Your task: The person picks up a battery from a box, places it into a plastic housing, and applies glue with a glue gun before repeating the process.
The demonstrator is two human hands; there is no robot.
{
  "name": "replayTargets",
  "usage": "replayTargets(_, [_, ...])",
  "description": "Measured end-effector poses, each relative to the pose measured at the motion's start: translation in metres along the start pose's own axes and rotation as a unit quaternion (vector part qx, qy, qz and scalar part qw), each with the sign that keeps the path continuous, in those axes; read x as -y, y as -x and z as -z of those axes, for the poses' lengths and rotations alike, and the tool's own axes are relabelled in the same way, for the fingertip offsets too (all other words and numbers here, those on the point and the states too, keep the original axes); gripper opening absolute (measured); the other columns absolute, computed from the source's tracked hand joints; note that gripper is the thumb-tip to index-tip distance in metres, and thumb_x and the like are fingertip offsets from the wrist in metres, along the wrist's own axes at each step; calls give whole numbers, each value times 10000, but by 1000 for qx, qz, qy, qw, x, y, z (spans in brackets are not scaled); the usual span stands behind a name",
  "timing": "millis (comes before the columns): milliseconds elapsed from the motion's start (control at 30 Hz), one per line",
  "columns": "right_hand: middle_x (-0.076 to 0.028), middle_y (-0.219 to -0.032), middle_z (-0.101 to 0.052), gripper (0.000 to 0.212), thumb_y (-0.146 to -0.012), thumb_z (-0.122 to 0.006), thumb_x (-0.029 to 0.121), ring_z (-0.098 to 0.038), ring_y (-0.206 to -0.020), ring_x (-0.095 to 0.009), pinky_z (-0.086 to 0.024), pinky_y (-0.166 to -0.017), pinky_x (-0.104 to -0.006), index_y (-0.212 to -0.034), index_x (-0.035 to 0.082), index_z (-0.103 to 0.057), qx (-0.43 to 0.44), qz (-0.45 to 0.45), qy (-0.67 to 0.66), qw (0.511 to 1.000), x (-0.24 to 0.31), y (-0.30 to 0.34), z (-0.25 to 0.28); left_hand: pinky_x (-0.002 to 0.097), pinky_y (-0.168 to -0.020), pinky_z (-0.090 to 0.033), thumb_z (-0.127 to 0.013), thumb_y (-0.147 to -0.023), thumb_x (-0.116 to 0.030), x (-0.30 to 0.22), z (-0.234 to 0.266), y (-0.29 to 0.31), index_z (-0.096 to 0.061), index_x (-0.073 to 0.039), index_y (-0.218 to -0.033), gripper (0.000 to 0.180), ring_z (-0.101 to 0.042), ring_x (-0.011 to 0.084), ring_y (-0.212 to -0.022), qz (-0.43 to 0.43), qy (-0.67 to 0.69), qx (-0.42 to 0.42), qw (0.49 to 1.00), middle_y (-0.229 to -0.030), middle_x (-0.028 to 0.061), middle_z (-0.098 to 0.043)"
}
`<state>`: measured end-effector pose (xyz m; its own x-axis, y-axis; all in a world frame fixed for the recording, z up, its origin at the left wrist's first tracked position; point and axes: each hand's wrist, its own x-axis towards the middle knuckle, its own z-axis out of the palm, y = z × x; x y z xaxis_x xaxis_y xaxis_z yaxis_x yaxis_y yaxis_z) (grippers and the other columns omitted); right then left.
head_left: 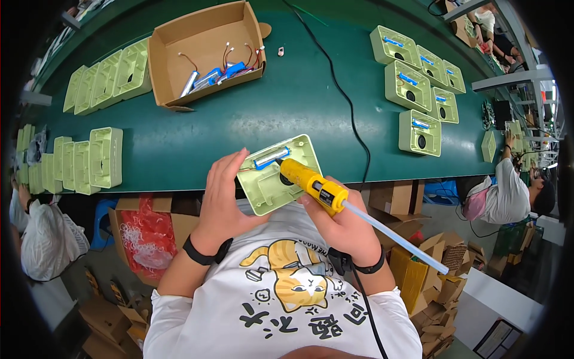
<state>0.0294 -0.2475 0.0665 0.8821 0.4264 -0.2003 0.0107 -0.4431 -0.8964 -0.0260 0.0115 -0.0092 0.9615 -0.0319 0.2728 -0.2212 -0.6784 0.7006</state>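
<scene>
My left hand (222, 194) holds a pale green plastic housing (263, 192) by its left side, open face up, at the bench's front edge. Inside it, along the far wall, lies a blue battery cell (270, 158) with a red wire at its left end. My right hand (344, 224) is wrapped round a yellow hot glue gun (314, 184), with a long translucent glue stick (397, 239) jutting from its rear. The gun's dark nozzle points at the battery's near edge; whether it touches cannot be seen. A round black part in the housing is partly hidden behind the gun.
A cardboard box (206, 30) of wired blue batteries stands on the green bench (299, 113). Empty green housings (106, 158) line the left; housings with batteries (420, 133) stand right. A black cable (344, 90) crosses the bench. Other people (502, 194) sit at both sides.
</scene>
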Motion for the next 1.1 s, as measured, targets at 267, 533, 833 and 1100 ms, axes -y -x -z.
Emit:
replayTargets(267, [-106,-886,-780,126,-1043,-769,75,-727,-733,-218,-567,-691,-333,-1119,-24,-759,27,30,-27,999,1,9,-10,547,-1168,-517,-1063,-660,-228,-1,-3,-5,-456,-126,-1646,1162,-633,446,-1428,-116,52,-50,991,-1588,194,-603])
replayTargets(533, [-32,-879,-782,225,-1056,-767,24,-721,-772,-93,-564,-697,-264,-1268,-51,-754,1,33,-48,998,-3,18,-8,546,-1111,-556,-1065,-672,-237,-1,-7,-7,-487,-180,-1607,1100,-674,458,-1397,-159,52,-74,983,-1599,184,-597])
replayTargets(833, [-65,-959,-823,288,-1061,-786,86,-746,-778,-105,-592,-695,-288,-1313,-51,-756,-28,-71,-177,981,0,21,-10,544,-1113,-559,-1068,-678,-242,1,-8,-9,-499,-179,-1598,1084,-673,458,-1401,-160,67,-78,982,-1603,185,-595])
replayTargets(1100, [-16,-961,-762,349,-1110,-761,115,-664,-712,-47,-527,-592,-219,-1427,-19,-703,-6,-81,-187,979,-13,28,-12,543,-1119,-568,-1069,-690,-251,1,-9,-9,-503,-178,-1589,1065,-678,463,-1395,-166,65,-79,981,-1609,191,-596])
